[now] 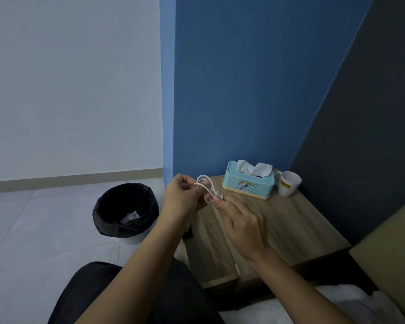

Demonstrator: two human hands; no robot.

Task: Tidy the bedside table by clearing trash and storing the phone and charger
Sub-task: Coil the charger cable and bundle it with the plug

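A white charger cable [207,187] is looped into a small coil above the left edge of the wooden bedside table [288,225]. My left hand [184,198] holds the coil from the left. My right hand [241,224] pinches the cable's end at the coil's lower right. A black-lined trash bin [125,210] stands on the floor left of the table, with a crumpled white scrap inside. No phone is visible.
A light blue tissue box [248,183] and a white mug [289,183] stand at the table's back. A bed with a tan headboard [388,258] lies at the right. My dark-trousered knee [98,293] is at the bottom. White tiled floor spreads to the left.
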